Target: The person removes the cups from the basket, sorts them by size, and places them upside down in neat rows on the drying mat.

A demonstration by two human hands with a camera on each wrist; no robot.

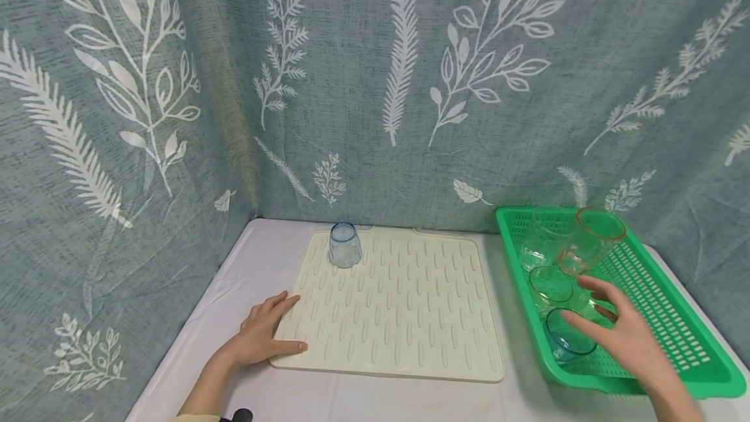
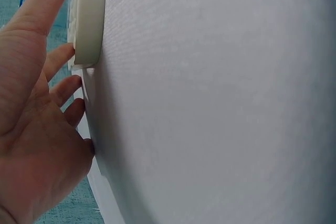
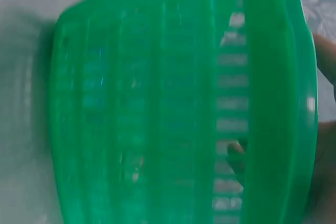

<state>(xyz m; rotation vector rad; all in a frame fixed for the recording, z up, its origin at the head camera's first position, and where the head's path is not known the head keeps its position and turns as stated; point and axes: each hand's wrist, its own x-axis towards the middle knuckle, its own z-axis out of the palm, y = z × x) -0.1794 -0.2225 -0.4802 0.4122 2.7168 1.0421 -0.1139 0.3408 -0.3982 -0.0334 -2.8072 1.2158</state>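
My left hand [image 1: 258,334] rests at the left edge of a cream ribbed drying mat [image 1: 398,324], thumb and forefinger touching it, fingers relaxed. A blue-rimmed glass [image 1: 344,253] stands on the mat's far left part. Over a green plastic basket [image 1: 586,383], my right hand [image 1: 629,337] has its thumb and fingers spread apart, holding nothing. Beneath its thumb lies a dark-blue-rimmed glass [image 1: 561,349]. Farther back in the basket are a dark-rimmed clear glass [image 1: 551,285], a red-rimmed glass [image 1: 593,243] and a clear glass [image 1: 538,249]. The right wrist view is blurred, mostly basket wall [image 3: 273,103].
A white cloth [image 1: 422,402] covers the table. Blue-grey curtains [image 1: 363,83] with white leaf prints hang behind and at both sides. The basket's slotted wall [image 1: 662,318] rises on the right of the glasses.
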